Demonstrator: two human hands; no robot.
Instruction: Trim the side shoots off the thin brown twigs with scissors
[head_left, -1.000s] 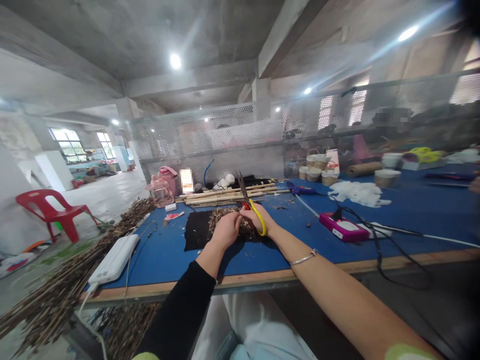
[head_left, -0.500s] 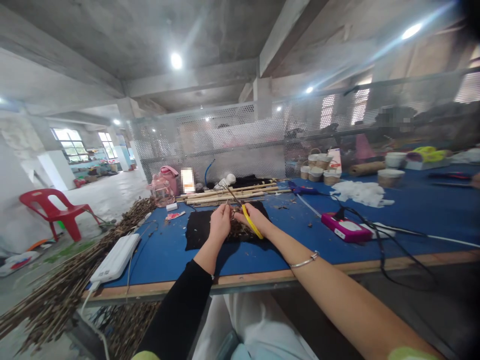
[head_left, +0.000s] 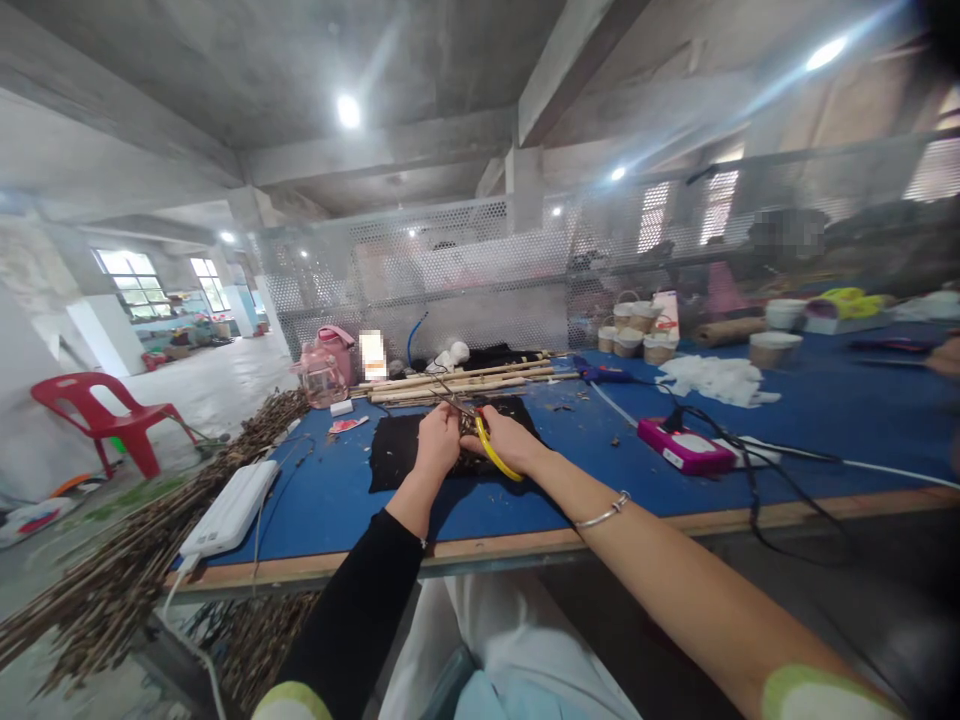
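Observation:
My right hand (head_left: 508, 437) grips yellow-handled scissors (head_left: 487, 450), with the blades pointing left toward my left hand. My left hand (head_left: 437, 442) is closed around a brown twiggy bundle (head_left: 472, 462) that lies on a black cloth (head_left: 397, 450) on the blue table (head_left: 337, 500). Both hands meet over the cloth, with the scissor blades at the bundle's top edge. A silver bangle (head_left: 604, 513) circles my right wrist.
Bamboo sticks (head_left: 465, 380) lie behind the cloth. A white power bank (head_left: 229, 508) and a heap of brown twigs (head_left: 135, 570) sit at the left. A pink device (head_left: 684, 450) with black cables, white scraps (head_left: 712, 378) and small baskets (head_left: 637, 340) are to the right. A red chair (head_left: 97, 415) stands left.
The scissors swung down from pointing upward to lying low and leftward at the bundle. My left hand shifted slightly up and closed in on the bundle beside my right hand.

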